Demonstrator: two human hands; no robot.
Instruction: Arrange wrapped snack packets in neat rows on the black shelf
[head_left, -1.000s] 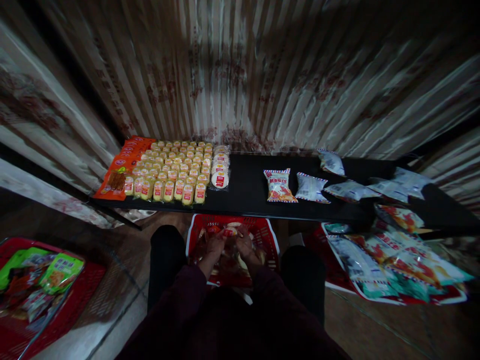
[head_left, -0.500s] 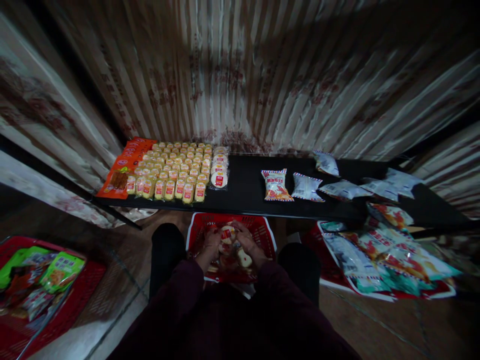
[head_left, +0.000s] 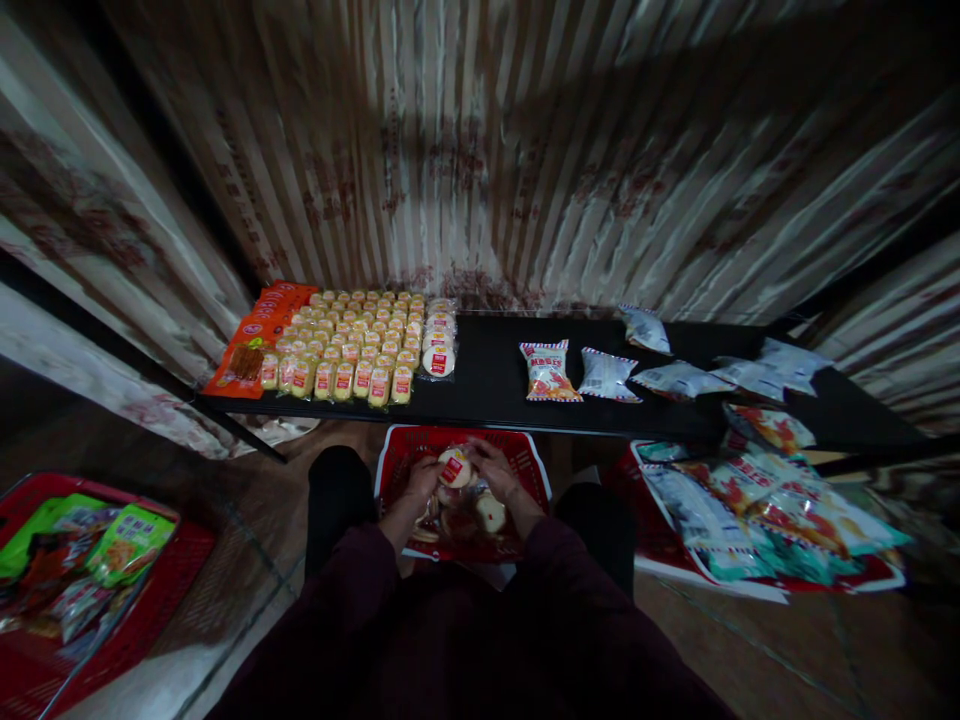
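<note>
A round, pale cracker in a clear wrapper with a red label (head_left: pixel 455 467) is held up over the red basket (head_left: pixel 537 462) between my knees. My left hand (head_left: pixel 422 482) pinches it from the left side. At its right edge, the fingers of my right hand (head_left: pixel 496 470) are bent round the wrapper; their tips are hard to make out in the dim light. Below my hands, more wrapped round crackers (head_left: pixel 491 512) lie loose in the basket. On the black shelf (head_left: pixel 487 370) in front, a column of similar round crackers (head_left: pixel 438 362) runs front to back.
Rows of small wrapped yellow cakes (head_left: pixel 345 350) and an orange packet (head_left: pixel 251 345) occupy the shelf's left part. White snack bags (head_left: pixel 551 372) lie along its right. A basket of snack bags (head_left: pixel 765 510) stands right; another red basket (head_left: pixel 184 560) stands left.
My hands have lifted the round cracker slightly out of the basket, its red label now facing up. My left hand's grip on it shows more clearly. The view has shifted a little.
</note>
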